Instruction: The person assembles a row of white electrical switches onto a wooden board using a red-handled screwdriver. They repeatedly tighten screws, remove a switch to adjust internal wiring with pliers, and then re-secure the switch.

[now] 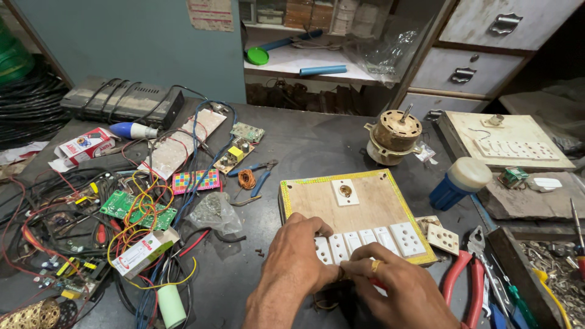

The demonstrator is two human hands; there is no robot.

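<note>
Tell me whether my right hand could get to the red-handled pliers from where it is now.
Probably yes. The right hand rests at the near edge of the wooden switch board, and the red-handled pliers lie just to its right on the table, with nothing visible between them.

Left of my left hand (292, 259), fairly near, I see a small white and red carton (145, 251) lying tilted on the wires. Far off to the upper left of that hand, a second white carton with red and blue print (83, 146) lies open-ended on the counter (317, 143). Well above the hand, a pale paper notice with reddish print (211, 13) hangs on the teal wall.
</note>
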